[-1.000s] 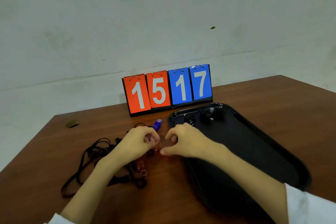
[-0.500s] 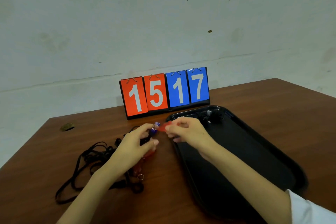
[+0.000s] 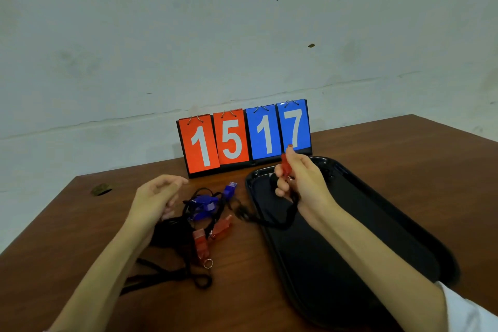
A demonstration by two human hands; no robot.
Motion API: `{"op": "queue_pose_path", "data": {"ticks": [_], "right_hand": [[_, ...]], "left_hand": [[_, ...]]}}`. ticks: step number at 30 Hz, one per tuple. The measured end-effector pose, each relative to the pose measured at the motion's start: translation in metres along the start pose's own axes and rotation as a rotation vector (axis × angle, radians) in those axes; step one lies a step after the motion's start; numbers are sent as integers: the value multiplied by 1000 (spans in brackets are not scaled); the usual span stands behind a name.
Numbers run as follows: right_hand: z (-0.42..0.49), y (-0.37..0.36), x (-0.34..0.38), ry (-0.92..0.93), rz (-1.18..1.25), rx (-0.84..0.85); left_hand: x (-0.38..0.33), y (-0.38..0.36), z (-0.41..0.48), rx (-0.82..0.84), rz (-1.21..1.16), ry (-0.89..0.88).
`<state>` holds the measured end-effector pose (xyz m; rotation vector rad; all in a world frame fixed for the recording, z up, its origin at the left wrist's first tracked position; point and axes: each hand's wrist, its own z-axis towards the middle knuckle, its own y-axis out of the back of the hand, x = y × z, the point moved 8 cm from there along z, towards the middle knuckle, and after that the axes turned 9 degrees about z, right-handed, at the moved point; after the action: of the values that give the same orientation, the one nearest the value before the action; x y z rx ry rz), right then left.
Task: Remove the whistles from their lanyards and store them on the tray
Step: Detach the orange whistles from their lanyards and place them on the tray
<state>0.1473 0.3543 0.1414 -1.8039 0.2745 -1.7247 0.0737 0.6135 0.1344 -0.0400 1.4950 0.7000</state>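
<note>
My right hand (image 3: 301,183) pinches a red whistle (image 3: 285,167) above the far left corner of the black tray (image 3: 377,224); a black lanyard (image 3: 280,221) hangs from that hand and trails left onto the table. My left hand (image 3: 155,202) hovers with relaxed fingers over the pile of black lanyards (image 3: 172,267), holding nothing. In the pile lie blue whistles (image 3: 207,203) and two red whistles (image 3: 215,234), one with a metal ring (image 3: 208,263). Whatever lies at the tray's far end is hidden behind my right hand.
A flip scoreboard (image 3: 244,136) reading 15 and 17 stands at the back of the brown wooden table (image 3: 404,148), just behind the tray. A small dark hole (image 3: 101,189) marks the table's far left. A pale wall rises behind.
My right hand has lifted the red whistle up and to the right, over the tray's far corner. My left hand has let go and drawn back left, uncovering the blue and red whistles.
</note>
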Motion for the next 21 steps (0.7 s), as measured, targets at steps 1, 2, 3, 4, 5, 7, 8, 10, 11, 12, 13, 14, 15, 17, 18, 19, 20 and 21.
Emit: {"op": "queue_pose_path", "data": {"ticks": [1, 2, 3, 4, 5, 7, 8, 10, 11, 12, 13, 14, 15, 17, 18, 19, 20, 21], "right_hand": [[-1, -2, 0, 2, 7, 8], [-2, -6, -2, -13, 33, 30], [-3, -11, -5, -46, 76, 63], [-4, -17, -7, -84, 128, 102], [-7, -24, -7, -114, 172, 142], [-11, -36, -3, -110, 197, 211], [-12, -40, 0, -83, 169, 227], [-12, -42, 5, -5, 73, 212], [-11, -41, 6, 29, 41, 193], [-10, -39, 7, 49, 33, 172], [-10, -36, 7, 56, 41, 152], [-9, -32, 7, 60, 47, 126], [-8, -27, 7, 63, 43, 88], [-6, -15, 6, 67, 34, 13], [-4, -10, 4, 67, 35, -9], [-4, -8, 3, 66, 38, -21], [-3, -7, 1, 64, 37, -27], [-3, -6, 1, 68, 31, -29]], "left_hand": [[-2, 2, -1, 3, -29, -2], [-6, -1, -2, 8, -28, -11], [-14, -7, -6, 25, -22, -31], [-25, -18, -12, 56, -24, -59], [-37, -31, -20, 104, -34, -97], [-61, -62, -38, 239, -57, -178], [-69, -78, -47, 306, -68, -196], [-76, -103, -59, 408, -65, -182], [-76, -112, -64, 450, -63, -180], [-76, -118, -68, 477, -62, -191], [-75, -118, -70, 468, -58, -202], [-73, -112, -68, 416, -61, -200], [-68, -101, -64, 341, -78, -178], [-58, -80, -54, 256, -141, -101], [-55, -73, -50, 260, -150, -77], [-52, -68, -47, 271, -116, -68], [-51, -65, -45, 263, -51, -63], [-49, -62, -44, 229, 1, -61]]}}
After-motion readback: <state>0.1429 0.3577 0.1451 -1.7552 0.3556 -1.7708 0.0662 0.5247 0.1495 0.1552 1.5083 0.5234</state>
